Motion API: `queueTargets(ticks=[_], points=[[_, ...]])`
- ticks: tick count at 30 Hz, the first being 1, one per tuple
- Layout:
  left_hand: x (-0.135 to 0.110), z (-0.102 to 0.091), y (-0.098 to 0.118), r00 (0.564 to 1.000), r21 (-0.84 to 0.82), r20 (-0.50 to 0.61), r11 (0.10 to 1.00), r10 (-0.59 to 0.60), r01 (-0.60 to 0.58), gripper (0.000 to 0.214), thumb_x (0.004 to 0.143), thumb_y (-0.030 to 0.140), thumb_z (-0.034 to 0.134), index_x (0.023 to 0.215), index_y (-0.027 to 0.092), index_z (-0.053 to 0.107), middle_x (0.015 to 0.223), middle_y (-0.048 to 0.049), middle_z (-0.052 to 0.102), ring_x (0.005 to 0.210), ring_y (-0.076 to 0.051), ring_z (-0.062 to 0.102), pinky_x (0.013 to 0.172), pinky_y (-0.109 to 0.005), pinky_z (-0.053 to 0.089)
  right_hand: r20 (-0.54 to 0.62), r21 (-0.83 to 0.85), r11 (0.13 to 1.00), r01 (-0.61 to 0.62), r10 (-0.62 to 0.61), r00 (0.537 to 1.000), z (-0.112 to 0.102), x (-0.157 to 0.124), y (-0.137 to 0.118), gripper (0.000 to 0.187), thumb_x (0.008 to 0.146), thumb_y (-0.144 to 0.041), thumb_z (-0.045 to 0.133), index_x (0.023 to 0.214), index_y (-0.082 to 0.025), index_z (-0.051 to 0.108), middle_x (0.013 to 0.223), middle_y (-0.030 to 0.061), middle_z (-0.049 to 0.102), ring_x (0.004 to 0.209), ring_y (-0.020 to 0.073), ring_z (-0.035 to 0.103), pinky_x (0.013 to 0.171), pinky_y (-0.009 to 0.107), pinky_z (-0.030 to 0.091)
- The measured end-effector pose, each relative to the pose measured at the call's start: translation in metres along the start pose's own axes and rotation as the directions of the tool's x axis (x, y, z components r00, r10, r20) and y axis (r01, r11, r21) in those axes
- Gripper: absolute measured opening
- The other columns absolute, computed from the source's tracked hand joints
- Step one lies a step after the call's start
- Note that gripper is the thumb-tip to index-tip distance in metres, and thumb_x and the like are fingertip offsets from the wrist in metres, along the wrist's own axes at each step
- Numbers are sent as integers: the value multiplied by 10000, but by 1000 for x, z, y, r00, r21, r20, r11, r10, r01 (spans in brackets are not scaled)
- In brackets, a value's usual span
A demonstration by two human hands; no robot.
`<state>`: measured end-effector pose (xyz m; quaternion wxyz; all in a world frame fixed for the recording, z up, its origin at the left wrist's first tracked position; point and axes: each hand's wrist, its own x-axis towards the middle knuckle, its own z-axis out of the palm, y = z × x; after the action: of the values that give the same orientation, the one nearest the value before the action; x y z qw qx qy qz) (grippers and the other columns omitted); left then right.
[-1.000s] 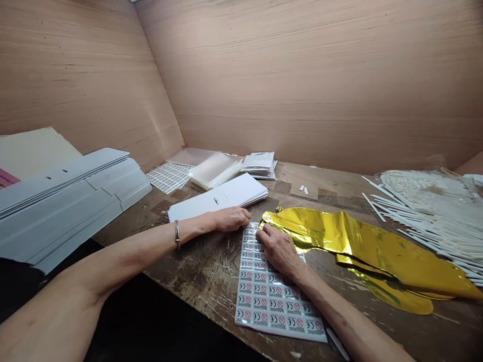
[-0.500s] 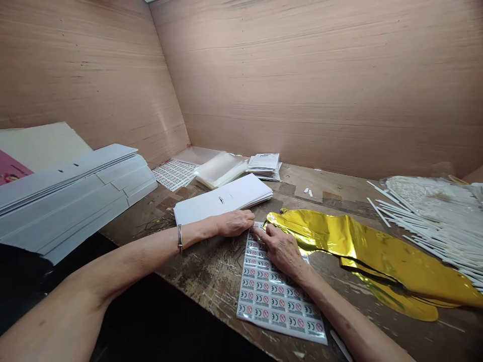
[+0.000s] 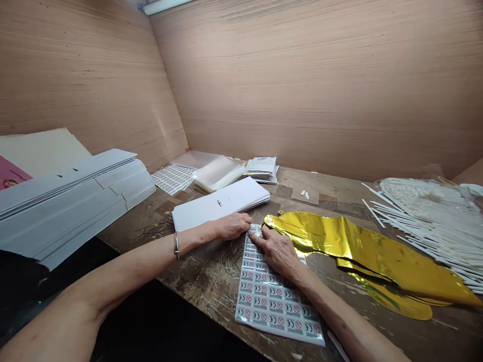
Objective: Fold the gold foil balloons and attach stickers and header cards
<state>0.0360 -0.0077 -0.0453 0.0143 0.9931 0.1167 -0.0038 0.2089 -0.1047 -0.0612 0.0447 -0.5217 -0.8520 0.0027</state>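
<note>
My right hand point(image 3: 279, 254) lies on the top of a sheet of no-smoking stickers point(image 3: 273, 301), its fingertips near the sheet's upper corner. My left hand point(image 3: 232, 226), with a metal bangle point(image 3: 176, 245) on its wrist, rests just above that corner, touching the sheet or nearly so. A gold foil balloon point(image 3: 362, 256) lies flat to the right, its narrow end against my right hand. A stack of white cards point(image 3: 219, 205) sits just beyond my left hand. My fingers hide the sheet's top corner.
Long grey-white folded card strips point(image 3: 64, 206) overhang the scarred wooden bench point(image 3: 211, 271) at left. At the back lie another sticker sheet point(image 3: 172, 178), clear plastic sleeves point(image 3: 218, 173) and a paper stack point(image 3: 262, 170). White sticks point(image 3: 422, 226) are heaped at right. Wooden panels point(image 3: 320, 90) wall the bench.
Both hands stay at the sheet's top corner, with my right fingers shifting slightly toward my left hand. The view has tilted up a little, bringing a ceiling lamp into sight.
</note>
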Motion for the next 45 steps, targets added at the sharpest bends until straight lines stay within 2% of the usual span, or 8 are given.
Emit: queueTargets(ticks=[10,22,30,37,39,41,43,45], points=[[18,4,-7,988,50,57,988,146,-149,164,638,2,477,602,157,516,672,-55,544,601,-149,456,653,-279,397,-21,-23,999,46,-46,999,1,1,0,338,847,-161,369,1148,-280,468,997,53,528,808,163,473,582,247,309],[6,8,-2,995,58,-48,995,-82,85,144,793,121,402,665,149,461,716,-46,483,659,-139,441,637,-252,391,-18,9,1000,10,-10,1000,-3,-2,-2,311,835,-167,387,1097,-292,498,960,39,517,820,160,473,588,245,306],[1,2,0,941,-55,-247,973,-232,225,140,766,96,384,652,151,441,715,-25,483,644,-114,437,595,-223,378,-55,13,1000,16,-15,998,-1,-2,-2,275,871,-209,350,1080,-284,512,922,41,524,785,154,473,599,245,306],[16,3,10,819,-167,-451,935,-354,312,187,775,78,349,637,143,457,681,-27,495,629,-107,449,588,-222,386,-194,202,979,-2,42,980,1,1,5,271,827,-165,391,1009,-242,576,820,35,576,724,142,505,581,226,320],[24,7,17,796,-132,-496,937,-346,324,202,792,86,343,637,141,460,684,-38,497,644,-118,455,597,-234,395,-316,420,905,-72,220,923,-5,4,16,272,835,-186,376,994,-214,595,787,35,595,714,135,521,606,223,347],[33,11,27,788,-48,-531,940,-310,337,210,806,97,343,642,138,468,697,-55,499,671,-139,457,612,-256,402,-340,682,721,-123,461,820,-13,7,31,257,832,-269,396,900,-170,624,725,36,605,661,131,530,589,223,371],[40,14,39,798,71,-542,932,-263,355,210,805,90,347,646,135,478,706,-71,499,688,-164,450,612,-283,400,-196,873,464,-149,615,764,-21,8,44,298,786,-378,454,723,-138,619,604,22,576,529,115,500,497,220,365],[47,16,51,817,182,-530,910,-228,372,213,795,68,345,647,131,485,702,-82,496,676,-182,440,588,-303,390,-1,959,220,-179,632,775,-27,8,50,337,710,-451,521,606,-135,572,514,-6,519,409,84,419,393,209,305]])
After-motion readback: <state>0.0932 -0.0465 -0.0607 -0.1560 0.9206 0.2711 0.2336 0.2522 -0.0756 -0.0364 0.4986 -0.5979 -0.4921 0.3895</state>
